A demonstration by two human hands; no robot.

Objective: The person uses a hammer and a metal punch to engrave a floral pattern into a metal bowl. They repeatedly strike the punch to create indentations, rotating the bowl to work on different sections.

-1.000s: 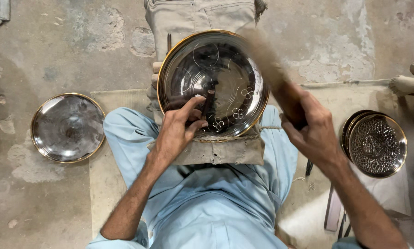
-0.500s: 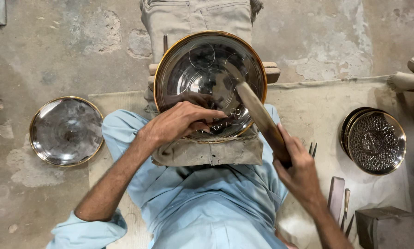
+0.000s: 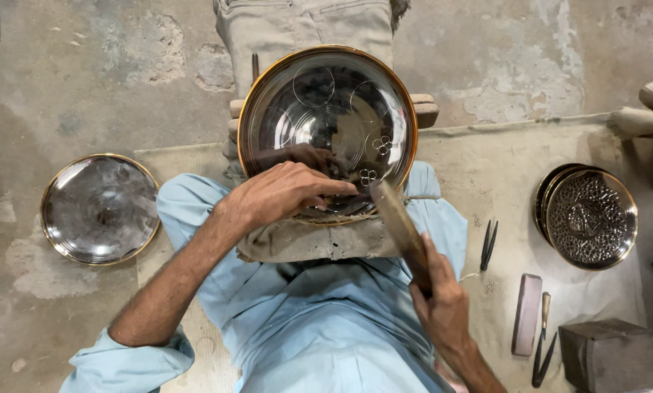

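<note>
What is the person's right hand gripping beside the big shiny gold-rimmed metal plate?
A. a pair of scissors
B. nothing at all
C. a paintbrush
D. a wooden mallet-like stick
D: the right hand is closed around the lower end of a brown wooden mallet-like stick whose upper end reaches the near rim of the big shiny gold-rimmed metal plate, while the left hand rests on the plate's near edge.

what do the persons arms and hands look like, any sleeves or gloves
Both hands are bare, no gloves. The left hand and right hand show no rings or watch. A light blue sleeve is rolled up past the left elbow.
</note>
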